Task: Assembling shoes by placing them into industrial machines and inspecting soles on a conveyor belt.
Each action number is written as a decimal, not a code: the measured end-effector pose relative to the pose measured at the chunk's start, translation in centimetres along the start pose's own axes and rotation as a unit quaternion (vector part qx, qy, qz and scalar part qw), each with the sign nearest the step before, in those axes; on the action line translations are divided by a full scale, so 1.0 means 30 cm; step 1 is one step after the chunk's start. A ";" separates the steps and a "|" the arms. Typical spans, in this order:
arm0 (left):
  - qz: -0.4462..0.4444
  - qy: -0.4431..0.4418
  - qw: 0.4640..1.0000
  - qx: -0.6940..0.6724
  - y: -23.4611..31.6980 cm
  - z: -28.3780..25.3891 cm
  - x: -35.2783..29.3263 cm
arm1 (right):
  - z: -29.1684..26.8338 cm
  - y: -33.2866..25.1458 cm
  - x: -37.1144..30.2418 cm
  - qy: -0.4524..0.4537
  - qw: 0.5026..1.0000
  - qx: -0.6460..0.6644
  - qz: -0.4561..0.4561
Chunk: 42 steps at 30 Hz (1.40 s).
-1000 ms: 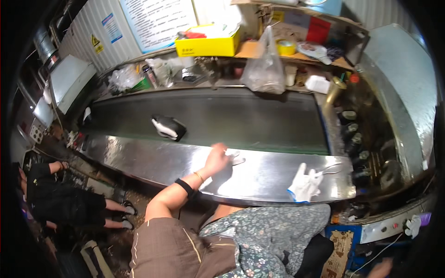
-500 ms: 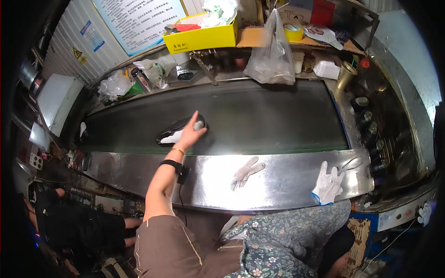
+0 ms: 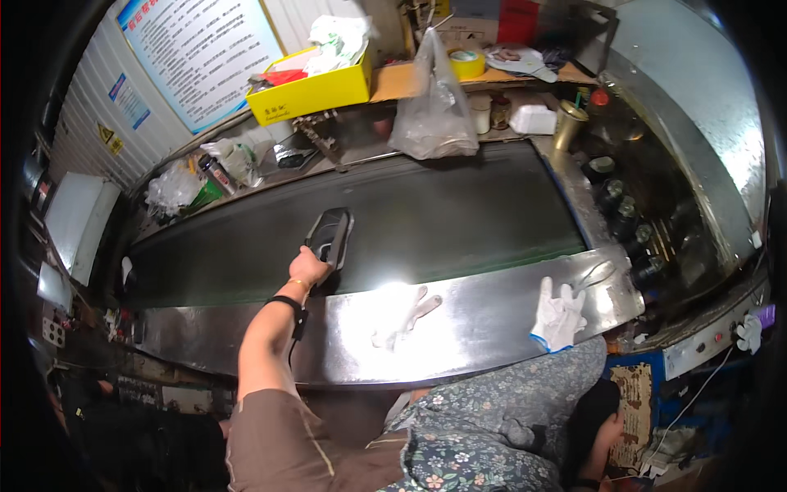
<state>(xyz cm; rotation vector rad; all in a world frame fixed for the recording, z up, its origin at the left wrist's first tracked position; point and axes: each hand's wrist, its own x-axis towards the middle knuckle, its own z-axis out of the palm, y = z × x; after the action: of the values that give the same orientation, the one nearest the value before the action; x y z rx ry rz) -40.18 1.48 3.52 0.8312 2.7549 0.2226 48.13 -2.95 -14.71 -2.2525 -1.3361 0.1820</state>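
Scanner: a dark handheld scanner (image 3: 331, 236) is lying on the black belt (image 3: 459, 217), near its front edge and left of the belt's middle.
Handling: it is looking rigid and hard-shelled, likely light enough for one hand; the smooth casing could be slippery, so the narrow handle end nearest the steel desk (image 3: 492, 328) is looking like the place to take it.
Left hand: the left hand (image 3: 308, 268) is closing on the scanner's near end, fingers wrapping it rather than spread; how firmly, I cannot tell.
Right hand: the right hand (image 3: 559, 316), in a white glove, is resting on the desk, right of the scanner, fingers loosely spread and holding nothing.
Nearby: a loose glove (image 3: 408, 316) is lying on the desk between the hands; a yellow box (image 3: 316, 92) is sitting beyond the belt.
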 end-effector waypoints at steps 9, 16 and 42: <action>0.253 -0.156 0.861 -0.413 0.463 0.060 -0.713 | -0.313 -1.083 0.018 -0.197 0.859 0.424 -0.207; 0.534 -0.520 0.572 -0.342 0.801 0.142 -1.198 | -0.630 -1.070 -0.045 -0.032 0.906 0.384 -0.175; 0.375 -0.568 0.608 -0.409 1.099 0.533 -1.295 | -0.242 -0.582 -0.260 -0.307 0.823 0.471 0.089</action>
<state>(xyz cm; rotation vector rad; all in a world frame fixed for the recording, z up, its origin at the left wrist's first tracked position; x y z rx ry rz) 12.82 8.07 3.09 1.1578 0.8124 0.7101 33.14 -5.46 -1.00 -1.4520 -0.9368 1.3979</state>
